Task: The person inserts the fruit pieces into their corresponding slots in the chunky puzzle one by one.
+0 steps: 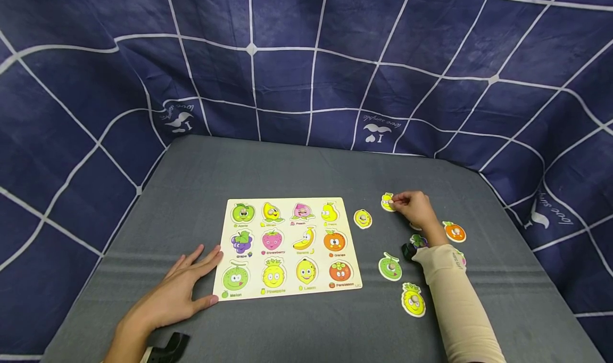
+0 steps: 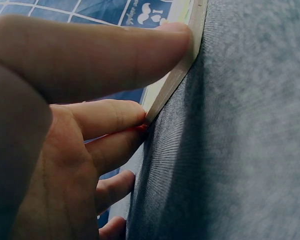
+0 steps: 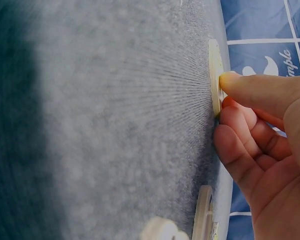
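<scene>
A fruit puzzle board (image 1: 287,251) with printed pictures and English labels lies flat on the table. My left hand (image 1: 179,291) rests at its left edge with fingers spread. In the left wrist view, the thumb (image 2: 140,52) and index finger (image 2: 112,117) touch the board's side. Over on the right, my right hand (image 1: 416,209) pinches the small knob of a yellow fruit puzzle piece (image 1: 387,201). The right wrist view shows that piece (image 3: 215,75) edge-on at the thumb tip, close to the tabletop. The hand covers part of its face.
Loose knobbed pieces lie right of the board: a round yellow one (image 1: 362,219), a melon (image 1: 390,267), a pineapple (image 1: 413,300) and an orange (image 1: 454,231). Grapes (image 1: 419,240) show partly behind the right wrist. A blue checked cloth (image 1: 287,81) hangs around the grey table (image 1: 297,171).
</scene>
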The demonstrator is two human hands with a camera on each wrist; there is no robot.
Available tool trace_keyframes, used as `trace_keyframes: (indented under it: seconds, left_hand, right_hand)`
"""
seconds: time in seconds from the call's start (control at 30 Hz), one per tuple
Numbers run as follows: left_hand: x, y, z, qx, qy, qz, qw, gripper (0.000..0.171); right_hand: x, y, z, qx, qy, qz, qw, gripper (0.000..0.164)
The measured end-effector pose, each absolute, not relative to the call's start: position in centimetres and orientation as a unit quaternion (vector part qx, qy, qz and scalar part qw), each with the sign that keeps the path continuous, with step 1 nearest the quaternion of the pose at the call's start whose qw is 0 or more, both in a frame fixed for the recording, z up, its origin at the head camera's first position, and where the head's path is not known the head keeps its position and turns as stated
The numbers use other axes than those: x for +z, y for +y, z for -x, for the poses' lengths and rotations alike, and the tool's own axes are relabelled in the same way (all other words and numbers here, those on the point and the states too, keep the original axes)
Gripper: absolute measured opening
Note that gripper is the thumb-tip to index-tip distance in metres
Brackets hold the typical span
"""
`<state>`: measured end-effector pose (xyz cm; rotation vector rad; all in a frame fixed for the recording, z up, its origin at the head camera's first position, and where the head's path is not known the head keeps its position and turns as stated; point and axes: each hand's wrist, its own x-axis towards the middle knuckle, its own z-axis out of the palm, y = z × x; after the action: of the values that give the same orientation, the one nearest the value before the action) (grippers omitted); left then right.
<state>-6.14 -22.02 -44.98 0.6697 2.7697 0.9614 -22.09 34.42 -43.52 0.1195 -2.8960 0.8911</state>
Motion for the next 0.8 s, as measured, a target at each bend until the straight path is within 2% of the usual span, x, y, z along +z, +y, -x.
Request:
trace_keyframes:
  seconds: [0.8]
  left_hand:
    - [-44.98,-22.03,6.09,0.319,0.919,-0.223,0.066,0.085]
  right_hand:
    - [-42.98,34.13,21.86,0.282,-0.958,-0.041,0.040,0.015]
